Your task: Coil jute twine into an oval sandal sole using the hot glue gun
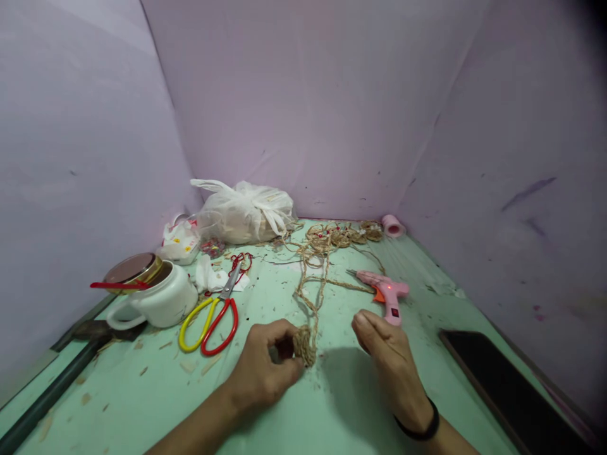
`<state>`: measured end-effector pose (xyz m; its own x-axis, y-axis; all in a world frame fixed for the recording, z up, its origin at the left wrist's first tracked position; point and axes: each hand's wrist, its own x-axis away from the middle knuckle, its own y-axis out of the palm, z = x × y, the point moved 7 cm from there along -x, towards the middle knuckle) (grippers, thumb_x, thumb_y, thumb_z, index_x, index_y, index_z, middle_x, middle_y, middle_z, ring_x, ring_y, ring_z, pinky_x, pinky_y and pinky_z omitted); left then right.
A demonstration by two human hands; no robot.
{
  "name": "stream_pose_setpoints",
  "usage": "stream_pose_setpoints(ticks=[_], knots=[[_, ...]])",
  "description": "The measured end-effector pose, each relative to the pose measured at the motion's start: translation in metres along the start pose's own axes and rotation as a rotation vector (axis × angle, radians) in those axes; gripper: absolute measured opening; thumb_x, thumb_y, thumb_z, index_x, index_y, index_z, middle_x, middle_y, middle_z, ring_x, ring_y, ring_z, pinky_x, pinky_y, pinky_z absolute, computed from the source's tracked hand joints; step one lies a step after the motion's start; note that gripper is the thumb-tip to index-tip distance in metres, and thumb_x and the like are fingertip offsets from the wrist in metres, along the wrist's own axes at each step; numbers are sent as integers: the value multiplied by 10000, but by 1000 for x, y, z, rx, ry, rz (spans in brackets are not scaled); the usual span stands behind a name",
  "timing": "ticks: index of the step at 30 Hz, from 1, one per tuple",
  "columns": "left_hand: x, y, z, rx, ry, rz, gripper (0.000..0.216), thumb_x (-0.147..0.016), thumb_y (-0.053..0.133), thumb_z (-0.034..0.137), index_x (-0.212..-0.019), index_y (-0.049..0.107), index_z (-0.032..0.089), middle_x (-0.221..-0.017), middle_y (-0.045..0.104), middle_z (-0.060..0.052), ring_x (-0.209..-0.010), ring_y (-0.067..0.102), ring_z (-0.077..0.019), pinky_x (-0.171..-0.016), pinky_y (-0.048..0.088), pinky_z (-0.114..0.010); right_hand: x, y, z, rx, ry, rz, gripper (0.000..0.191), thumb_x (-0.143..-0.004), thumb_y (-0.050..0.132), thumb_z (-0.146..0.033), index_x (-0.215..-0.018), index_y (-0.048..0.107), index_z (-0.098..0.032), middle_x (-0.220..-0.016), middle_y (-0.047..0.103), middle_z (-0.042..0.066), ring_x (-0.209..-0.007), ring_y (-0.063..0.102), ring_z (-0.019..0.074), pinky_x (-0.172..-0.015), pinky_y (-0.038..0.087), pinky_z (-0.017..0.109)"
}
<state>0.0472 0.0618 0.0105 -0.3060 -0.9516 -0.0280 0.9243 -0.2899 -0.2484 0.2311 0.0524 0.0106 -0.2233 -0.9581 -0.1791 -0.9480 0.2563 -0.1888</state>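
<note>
At six o'clock our left hand (265, 363) has its fingers clamped on the braided twine coil (307, 346); at five, our right hand's (391, 363) fingers curl together, nothing visible in them; a tug on the trailing twine (344, 285), we judge, could snag and drag the lit glue gun (391, 291) at four; below lies a pale green surface (270, 291), chip-strewn towards eight, between lilac walls (303, 126).

Even, muted light; paler upper left, black corner upper right; soft shadow (348, 385) on tabletop (156, 411), lower center; edges stretched.
</note>
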Motion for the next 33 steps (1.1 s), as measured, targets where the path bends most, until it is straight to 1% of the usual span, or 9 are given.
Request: stream_pose_setpoints(ticks=[4, 7, 11, 14, 18, 21, 23, 28, 33], knots=[[-6, 7, -9, 257, -115, -44, 123, -558, 636, 223, -635, 610, 130, -581, 573, -8, -571, 484, -137, -537, 369, -249, -3, 1, 7, 33, 58, 16, 471, -780, 467, -534, -465, 271, -244, -466, 230, -61, -449, 228, 103, -444, 192, 274], [-11, 7, -12, 387, -172, -58, 189, -524, 660, 203, -686, 645, 106, -642, 651, -51, -602, 549, -162, -569, 415, -263, -4, 10, 5, 22, 50, -71, 417, -768, 511, -498, -471, 475, -208, -448, 412, -27, -444, 385, 121, -462, 298, 270], [-14, 8, -15, 462, -212, -58, 214, -499, 683, 176, -698, 662, 103, -663, 680, -64, -605, 578, -164, -582, 438, -262, -3, 16, 5, -23, 71, -92, 222, -696, 627, -382, -718, 703, -175, -614, 659, 32, -541, 574, 169, -542, 432, 282], [-14, 12, -17, 471, -220, -89, 232, -499, 705, 187, -711, 669, 99, -676, 684, -72, -628, 597, -179, -607, 450, -278, -3, 11, 8, 8, 62, -36, 193, -640, 689, -342, -535, 650, -185, -491, 605, 11, -472, 522, 147, -491, 396, 267], [-13, 16, -20, 431, -231, -105, 229, -515, 721, 208, -712, 670, 102, -659, 668, -63, -633, 591, -183, -607, 441, -281, -5, 0, 9, 51, 1, 78, 436, -715, 630, -419, -373, 453, -214, -371, 428, -35, -401, 378, 107, -446, 304, 262], [-15, 21, -19, 417, -193, -118, 235, -531, 737, 238, -714, 666, 108, -667, 660, -55, -619, 565, -163, -592, 418, -265, -4, 13, 3, 67, -62, -43, 221, -767, 596, -374, -670, 686, -197, -667, 665, 30, -591, 550, 163, -563, 399, 282], [-16, 24, -17, 403, -144, -119, 243, -552, 745, 267, -721, 660, 115, -657, 639, -37, -613, 541, -147, -582, 398, -251, -1, 28, 1, 119, -91, -166, 231, -728, 657, -346, -899, 710, -200, -873, 699, 55, -705, 588, 191, -626, 425, 299], [-16, 24, -12, 279, -72, -84, 218, -611, 725, 303, -595, 587, 135, -531, 479, 33, -537, 395, -92, -501, 302, -210, 5, 41, 7, 209, -24, -246, 224, -690, 705, -342, -846, 699, -181, -751, 677, 45, -609, 559, 179, -568, 419, 295], [-16, 27, -10, 360, -67, -164, 228, -660, 681, 345, -736, 663, 131, -606, 552, 2, -543, 427, -100, -506, 341, -218, 5, 35, 7, 170, -54, -251, 215, -766, 640, -341, -924, 703, -211, -832, 697, 39, -699, 604, 194, -573, 415, 277]])
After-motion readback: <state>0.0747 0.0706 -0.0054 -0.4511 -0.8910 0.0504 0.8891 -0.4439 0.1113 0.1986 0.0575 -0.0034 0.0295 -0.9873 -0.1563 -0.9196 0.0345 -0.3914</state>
